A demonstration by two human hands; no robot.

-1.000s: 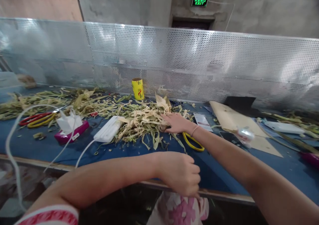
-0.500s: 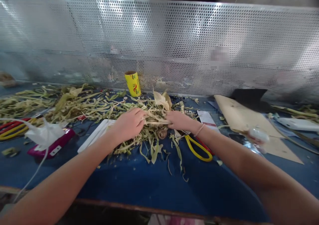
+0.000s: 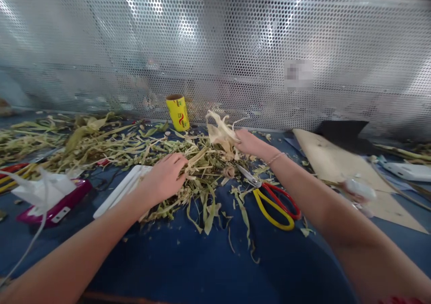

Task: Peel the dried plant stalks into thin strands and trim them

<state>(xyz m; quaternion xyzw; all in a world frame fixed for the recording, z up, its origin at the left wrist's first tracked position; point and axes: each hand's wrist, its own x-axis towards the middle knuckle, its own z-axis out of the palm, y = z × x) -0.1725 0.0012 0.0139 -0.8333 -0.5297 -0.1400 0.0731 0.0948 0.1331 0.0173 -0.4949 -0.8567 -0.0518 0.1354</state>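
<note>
A loose heap of dried, pale green-brown plant stalks and leaves (image 3: 205, 182) lies across the blue table. My left hand (image 3: 168, 174) rests in it with curled fingers, closed on some dried stalks. Further right, my right hand (image 3: 248, 143) grips a wad of pale dried leaves (image 3: 220, 133), raised a little above the heap; its fingertips are partly hidden. Scissors (image 3: 257, 185) with one red and one yellow handle lie below my right wrist, blades toward the heap. Touching the heap near the scissor tips is a small brown roundish lump (image 3: 229, 172).
A yellow cardboard tube (image 3: 178, 113) stands by the perforated metal panel (image 3: 215, 48). On the left are a purple tissue box (image 3: 72, 200), a white cable and a white flat object (image 3: 114, 194) under my left forearm. Brown cardboard (image 3: 319, 160) lies right.
My right hand has moved up and away from my left, lifting pale leaves. The scissors, earlier mostly covered, now show fully. My left hand has shifted slightly left, and the view has tilted down.
</note>
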